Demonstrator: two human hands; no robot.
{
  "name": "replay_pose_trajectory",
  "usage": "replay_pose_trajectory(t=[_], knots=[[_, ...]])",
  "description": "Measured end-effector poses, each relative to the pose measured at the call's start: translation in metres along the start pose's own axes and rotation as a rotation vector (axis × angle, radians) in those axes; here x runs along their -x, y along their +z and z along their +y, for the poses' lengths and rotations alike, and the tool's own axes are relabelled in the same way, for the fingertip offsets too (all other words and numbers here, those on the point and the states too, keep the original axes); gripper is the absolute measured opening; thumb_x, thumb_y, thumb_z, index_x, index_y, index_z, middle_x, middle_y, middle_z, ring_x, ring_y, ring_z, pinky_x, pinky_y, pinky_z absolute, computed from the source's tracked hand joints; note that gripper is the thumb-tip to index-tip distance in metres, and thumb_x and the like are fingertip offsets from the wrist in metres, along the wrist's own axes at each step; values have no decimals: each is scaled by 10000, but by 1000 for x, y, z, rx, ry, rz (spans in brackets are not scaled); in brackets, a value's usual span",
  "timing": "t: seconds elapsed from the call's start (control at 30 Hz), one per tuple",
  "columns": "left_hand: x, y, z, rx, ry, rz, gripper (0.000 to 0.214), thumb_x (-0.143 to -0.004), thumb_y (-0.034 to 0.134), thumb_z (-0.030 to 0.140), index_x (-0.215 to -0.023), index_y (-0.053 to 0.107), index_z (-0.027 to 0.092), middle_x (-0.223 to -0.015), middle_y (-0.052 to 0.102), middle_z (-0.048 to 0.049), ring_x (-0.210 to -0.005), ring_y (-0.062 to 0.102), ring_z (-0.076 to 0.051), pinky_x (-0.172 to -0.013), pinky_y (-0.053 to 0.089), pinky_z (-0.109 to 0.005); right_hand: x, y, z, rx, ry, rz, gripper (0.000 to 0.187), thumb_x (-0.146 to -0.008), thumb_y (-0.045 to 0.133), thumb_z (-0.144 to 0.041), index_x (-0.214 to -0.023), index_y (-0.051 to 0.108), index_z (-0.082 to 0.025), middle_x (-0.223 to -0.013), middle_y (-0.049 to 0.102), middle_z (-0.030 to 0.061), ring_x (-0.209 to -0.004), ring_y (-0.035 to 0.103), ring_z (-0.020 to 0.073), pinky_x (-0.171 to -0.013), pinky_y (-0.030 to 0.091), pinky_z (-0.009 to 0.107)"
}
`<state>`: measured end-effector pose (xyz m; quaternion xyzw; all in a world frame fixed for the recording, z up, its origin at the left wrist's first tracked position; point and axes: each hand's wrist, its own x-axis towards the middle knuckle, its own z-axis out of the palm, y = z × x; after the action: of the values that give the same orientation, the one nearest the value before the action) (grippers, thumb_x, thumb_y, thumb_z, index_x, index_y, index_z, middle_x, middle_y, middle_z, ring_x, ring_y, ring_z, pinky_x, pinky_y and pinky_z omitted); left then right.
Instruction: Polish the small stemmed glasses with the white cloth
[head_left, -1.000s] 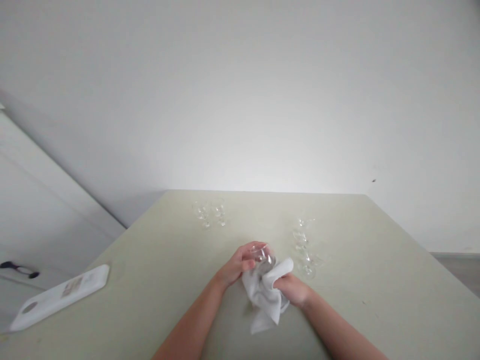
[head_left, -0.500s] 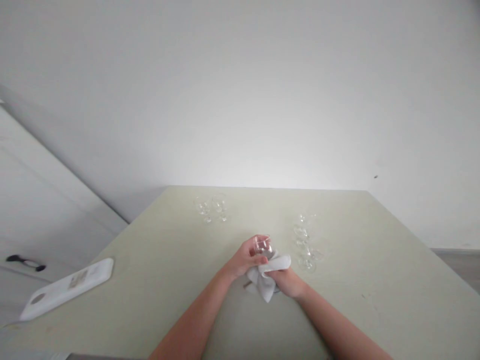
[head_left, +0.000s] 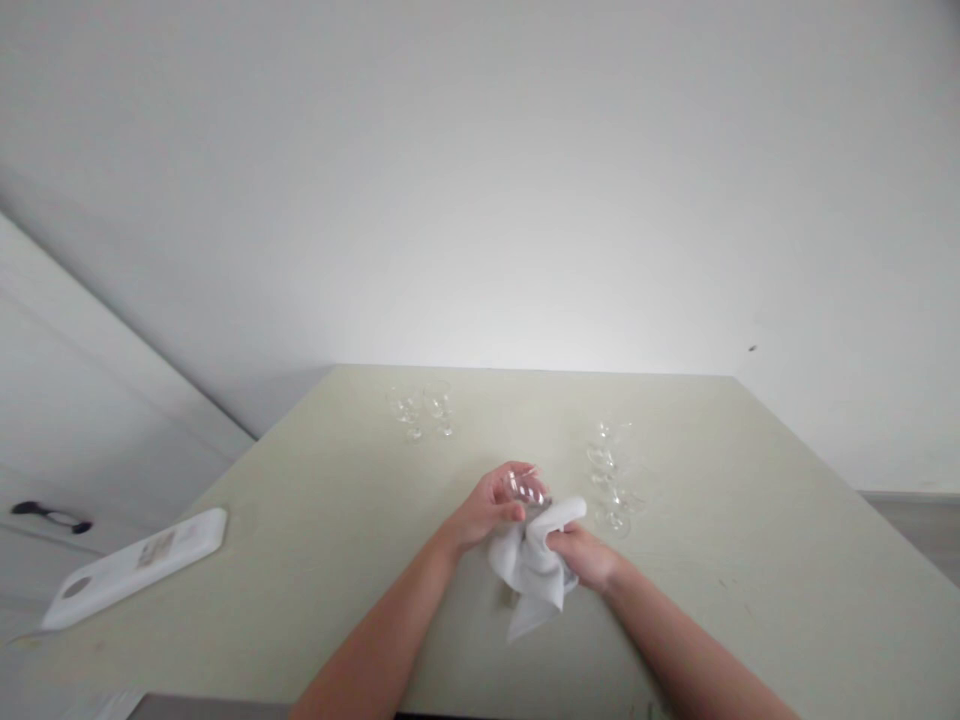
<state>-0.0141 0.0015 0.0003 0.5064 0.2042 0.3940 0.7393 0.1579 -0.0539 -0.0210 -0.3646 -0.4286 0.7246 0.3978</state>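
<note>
My left hand is closed round a small clear stemmed glass, held above the middle of the pale green table. A white cloth is bunched in my right hand, and its upper fold presses against the glass. The cloth's loose end hangs down toward the tabletop. Both hands meet at the glass.
Two clear glasses stand at the table's far left. A row of several more glasses stands right of my hands. A flat white board lies at the table's left edge. A white cabinet with a dark handle is beyond it.
The cloth has loosened and hangs lower than half a second ago. The glass has turned slightly in my left hand. My hands stay in about the same spot.
</note>
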Motion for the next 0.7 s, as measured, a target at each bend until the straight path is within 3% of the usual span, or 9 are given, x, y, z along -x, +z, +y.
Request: replay_pose_trajectory(t=[0.13, 0.33, 0.4, 0.57, 0.7], knots=[[5, 2, 11, 82, 28, -5, 762, -595, 867, 418, -1241, 556, 159, -1118, 660, -134, -1000, 640, -242, -867, 464, -327, 3, 2, -4, -185, 52, -23, 412, -557, 816, -466, -800, 665, -169, -739, 685, 29, -694, 630, 190, -680, 476, 311], [5, -18, 28, 124, 295, 291, 787, -592, 831, 528, -1264, 534, 246, -1206, 616, -93, -980, 623, -197, -768, 510, -279, -13, 3, -7, -329, -89, 332, 352, -636, 782, -422, -863, 636, -196, -830, 709, 14, -806, 655, 207, -788, 501, 329], [5, -21, 31, 122, 352, 337, 772, -607, 832, 500, -1277, 516, 285, -1217, 598, -72, -980, 619, -185, -761, 519, -277, -14, 2, -3, -353, -63, 322, 353, -640, 768, -432, -872, 637, -199, -848, 713, 19, -864, 663, 222, -815, 505, 341], [7, -7, 26, -40, 286, 229, 810, -623, 859, 351, -1331, 472, 277, -1232, 571, -94, -989, 628, -201, -830, 521, -320, -14, 7, 5, -318, -10, 134, 390, -657, 782, -389, -966, 658, -187, -934, 729, 48, -916, 677, 239, -861, 503, 378], [8, 6, 20, -244, 254, 174, 793, -673, 830, 260, -1358, 429, 270, -1276, 559, -126, -1013, 631, -221, -886, 504, -354, -20, 5, 8, -252, -105, 183, 402, -669, 790, -408, -991, 673, -198, -956, 731, 34, -901, 673, 226, -902, 481, 378]])
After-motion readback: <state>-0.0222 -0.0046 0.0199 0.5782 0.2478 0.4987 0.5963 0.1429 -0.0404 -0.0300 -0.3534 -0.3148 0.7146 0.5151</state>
